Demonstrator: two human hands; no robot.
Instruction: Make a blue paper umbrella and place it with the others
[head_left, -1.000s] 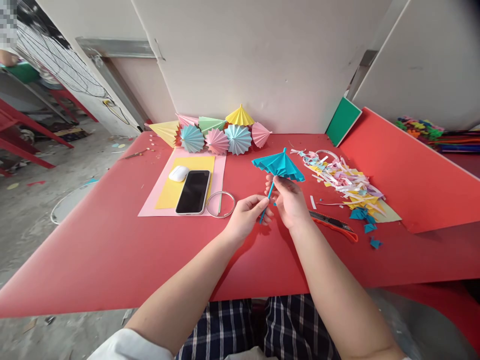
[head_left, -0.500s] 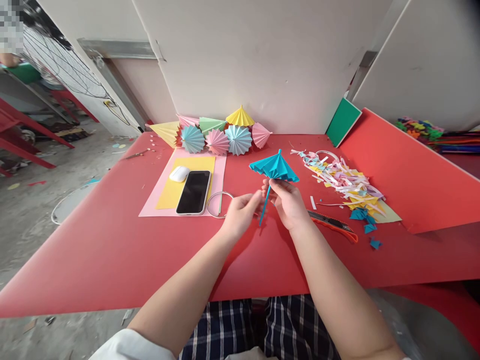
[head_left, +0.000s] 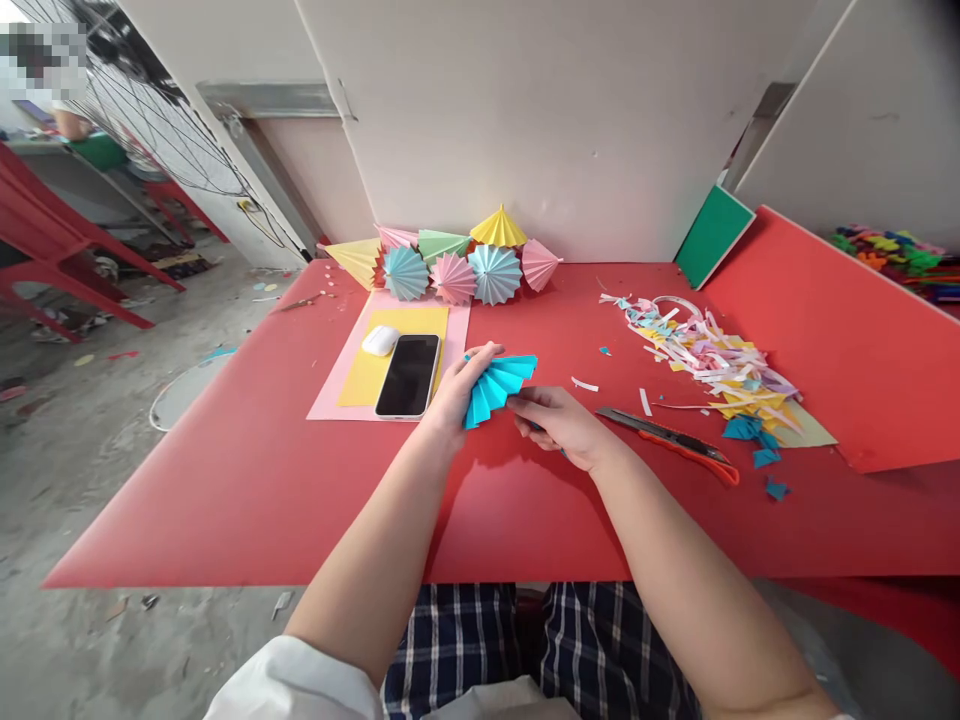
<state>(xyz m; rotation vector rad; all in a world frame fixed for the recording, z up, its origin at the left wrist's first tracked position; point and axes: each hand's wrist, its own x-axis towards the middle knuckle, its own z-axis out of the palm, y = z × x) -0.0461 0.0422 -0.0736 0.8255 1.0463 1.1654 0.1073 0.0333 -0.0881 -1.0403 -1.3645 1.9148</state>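
Note:
A blue pleated paper umbrella (head_left: 496, 385) lies on its side low over the red table (head_left: 247, 480), canopy pointing left. My left hand (head_left: 457, 388) cups the canopy, fingers wrapped round its far side. My right hand (head_left: 559, 425) is closed on the umbrella's stick, which its fingers mostly hide. Both hands sit just right of a black phone (head_left: 409, 375).
The phone and a white earbud case (head_left: 380, 341) rest on yellow and pink paper sheets (head_left: 352, 385). Several finished paper umbrellas (head_left: 472, 265) line the back wall. An orange utility knife (head_left: 667, 440) and a heap of paper scraps (head_left: 712, 365) lie to the right. A green board (head_left: 712, 235) leans at the back.
The umbrella was upright in my right hand; now it is tipped onto its side and lower. My left hand moved from the stick to the canopy. The view shifted left.

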